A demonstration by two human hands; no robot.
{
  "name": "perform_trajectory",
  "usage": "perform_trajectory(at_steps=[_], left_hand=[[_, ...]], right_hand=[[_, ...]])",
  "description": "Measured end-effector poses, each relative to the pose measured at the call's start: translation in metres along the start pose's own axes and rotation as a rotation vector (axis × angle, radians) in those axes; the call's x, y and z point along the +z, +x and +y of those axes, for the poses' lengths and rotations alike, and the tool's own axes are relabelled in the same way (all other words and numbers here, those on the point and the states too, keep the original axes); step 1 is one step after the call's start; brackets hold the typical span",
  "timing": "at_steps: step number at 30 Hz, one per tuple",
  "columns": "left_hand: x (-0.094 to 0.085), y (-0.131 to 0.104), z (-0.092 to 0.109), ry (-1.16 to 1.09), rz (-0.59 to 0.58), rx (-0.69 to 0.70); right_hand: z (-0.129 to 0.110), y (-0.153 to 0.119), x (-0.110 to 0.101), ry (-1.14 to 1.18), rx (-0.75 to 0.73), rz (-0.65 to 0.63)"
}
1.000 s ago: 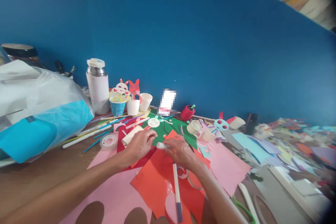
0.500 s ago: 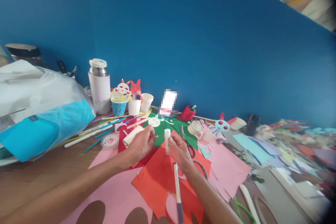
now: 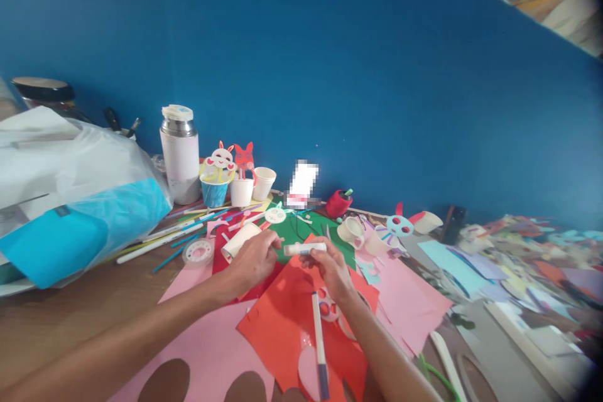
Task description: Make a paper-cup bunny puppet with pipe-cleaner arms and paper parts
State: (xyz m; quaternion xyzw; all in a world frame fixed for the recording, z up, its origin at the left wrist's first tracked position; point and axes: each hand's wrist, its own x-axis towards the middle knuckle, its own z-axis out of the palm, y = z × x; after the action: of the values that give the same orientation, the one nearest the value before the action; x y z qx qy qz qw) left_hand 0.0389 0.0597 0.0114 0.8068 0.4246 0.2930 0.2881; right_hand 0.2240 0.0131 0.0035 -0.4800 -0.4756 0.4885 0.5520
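Note:
My left hand (image 3: 257, 257) is closed, its fingers curled against a tilted white paper cup (image 3: 242, 239) with its mouth toward the lower left. Part of the cup is hidden behind the hand. Just beyond sits a round white paper animal face (image 3: 274, 215) with drawn eyes. Between thumb and fingers of my right hand (image 3: 330, 267) is a white glue stick (image 3: 305, 249), held level and pointing left toward my left fingertips. Below lies red-orange paper (image 3: 277, 320), with a white marker (image 3: 319, 342) across it. Scissors (image 3: 328, 232) are partly covered by my right hand.
Pens and a tape roll (image 3: 198, 254) lie left, near a white flask (image 3: 180, 157). Cups (image 3: 242, 193) with paper animal faces stand behind. A blurred bright phone-like shape (image 3: 303, 182) leans on the wall. Pink paper (image 3: 405, 308) and paper scraps (image 3: 499, 270) spread right.
My right hand has turned the glue stick from upright to level, its left end now close to my left hand. The paper face has shifted slightly. My left hand has barely moved.

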Motion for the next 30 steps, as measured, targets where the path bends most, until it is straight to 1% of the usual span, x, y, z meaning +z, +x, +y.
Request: perform_trajectory(at_steps=[4,9,13,18,21,25,26,28,30], left_hand=[[0.001,0.0,0.001,0.01,-0.011,0.001],[0.001,-0.001,0.007,0.0,-0.017,-0.014],[-0.001,-0.001,0.011,-0.031,-0.027,-0.019],[-0.002,-0.001,0.01,-0.038,-0.063,0.036],[-0.001,0.0,0.009,-0.052,-0.111,0.084],[-0.004,0.0,0.006,-0.053,-0.136,0.126],[-0.006,0.0,0.005,-0.052,-0.134,0.128],[-0.009,0.0,0.003,-0.055,-0.124,0.124],[-0.012,0.0,0.002,-0.069,-0.113,0.115]], right_hand=[[0.001,0.001,-0.004,0.048,-0.006,-0.035],[0.001,-0.001,0.002,-0.028,0.029,-0.094],[0.001,-0.001,0.001,-0.066,0.049,-0.144],[0.006,0.002,-0.003,-0.153,0.049,-0.133],[0.008,0.006,-0.006,-0.167,0.091,-0.166],[0.003,0.009,-0.018,-0.185,0.103,-0.211],[0.0,0.01,-0.023,-0.202,0.096,-0.204],[-0.005,0.011,-0.034,-0.229,0.075,-0.151],[-0.009,0.011,-0.045,-0.207,0.033,-0.108]])
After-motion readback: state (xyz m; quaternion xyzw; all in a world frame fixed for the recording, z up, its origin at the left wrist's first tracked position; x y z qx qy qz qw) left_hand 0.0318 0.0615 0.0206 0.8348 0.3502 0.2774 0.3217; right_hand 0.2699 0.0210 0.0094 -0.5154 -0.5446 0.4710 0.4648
